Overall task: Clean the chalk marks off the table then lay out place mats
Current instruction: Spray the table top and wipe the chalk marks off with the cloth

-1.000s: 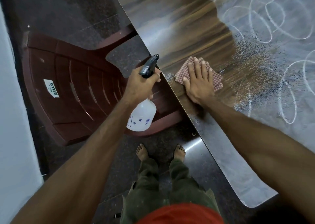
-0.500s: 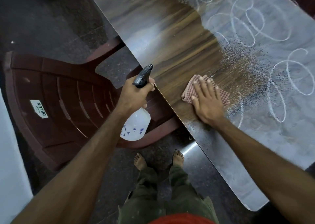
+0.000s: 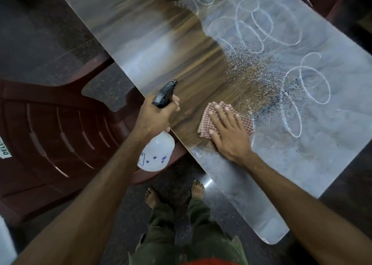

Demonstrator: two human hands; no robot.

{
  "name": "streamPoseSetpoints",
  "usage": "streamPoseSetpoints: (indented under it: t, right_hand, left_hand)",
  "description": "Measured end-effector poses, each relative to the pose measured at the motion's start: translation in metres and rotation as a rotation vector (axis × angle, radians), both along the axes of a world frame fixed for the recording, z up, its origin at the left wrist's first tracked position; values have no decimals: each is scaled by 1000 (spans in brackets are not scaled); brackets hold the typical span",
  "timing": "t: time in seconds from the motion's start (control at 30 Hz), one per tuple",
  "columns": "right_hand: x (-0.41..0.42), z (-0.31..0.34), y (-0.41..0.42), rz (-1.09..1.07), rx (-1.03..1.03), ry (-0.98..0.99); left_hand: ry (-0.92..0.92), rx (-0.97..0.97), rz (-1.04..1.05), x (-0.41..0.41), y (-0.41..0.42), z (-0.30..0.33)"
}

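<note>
The left hand [image 3: 155,115] grips a spray bottle [image 3: 157,154] at the table [image 3: 251,194] edge. The right hand [image 3: 227,131] lies flat, pressing a checked cloth [image 3: 246,123] on the wetted strip. Chalk loops [image 3: 259,29] remain rightward; roughly half is cleaned. No place mats are laid.

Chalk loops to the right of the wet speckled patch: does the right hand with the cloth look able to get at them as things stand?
Probably yes. The right hand lies flat on the checked cloth beside the chalk loops, with only bare tabletop between.
</note>
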State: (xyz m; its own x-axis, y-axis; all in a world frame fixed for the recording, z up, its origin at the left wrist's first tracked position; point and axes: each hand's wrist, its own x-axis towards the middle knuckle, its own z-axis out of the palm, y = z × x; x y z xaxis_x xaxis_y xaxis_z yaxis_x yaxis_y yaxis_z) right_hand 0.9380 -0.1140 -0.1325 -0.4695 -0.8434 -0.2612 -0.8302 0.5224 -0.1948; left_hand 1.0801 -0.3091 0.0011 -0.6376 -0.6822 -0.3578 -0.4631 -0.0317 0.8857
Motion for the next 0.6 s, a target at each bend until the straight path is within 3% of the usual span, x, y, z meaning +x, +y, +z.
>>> streamPoseSetpoints:
  t: [0.1,0.23,0.4,0.5,0.6]
  right_hand:
    - [-65,2,5,-176,-3,32]
    - [-127,4,-47,-318,-39,31]
    - [-90,-2,-88,-118,-28,69]
    - [-53,-3,-46,7,-50,20]
    - [-68,-4,0,-35,-10,4]
  left_hand:
    - [-3,9,-13,-10,5,-3]
    - [-7,-7,-22,-24,2,-8]
    - [-20,-37,-32,-45,-3,-9]
    - [-26,-40,-37,-58,-4,-7]
    - [-16,-17,-43,-68,-7,-6]
